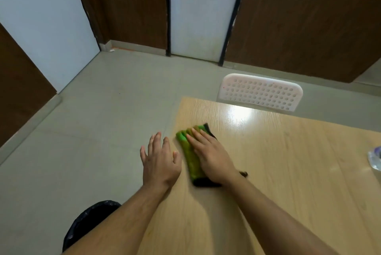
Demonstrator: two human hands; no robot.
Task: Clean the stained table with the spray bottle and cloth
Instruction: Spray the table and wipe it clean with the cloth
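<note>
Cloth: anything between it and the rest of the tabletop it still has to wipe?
Nothing visible. The right hand presses flat on the cloth near the table left edge; bare wood stretches right to a plastic item at the frame's edge.

A light wood-grain laminate table [288, 162] fills the lower right, its glossy top catching a bright glare toward twelve o'clock. A folded green cloth with a black edge [190, 157] lies flat on it near the nine o'clock edge — a small dark scrap [244, 174] sits just at its three o'clock side. A clear plastic item [375, 160] — cut off, unidentifiable — rests at the far three o'clock edge.
</note>
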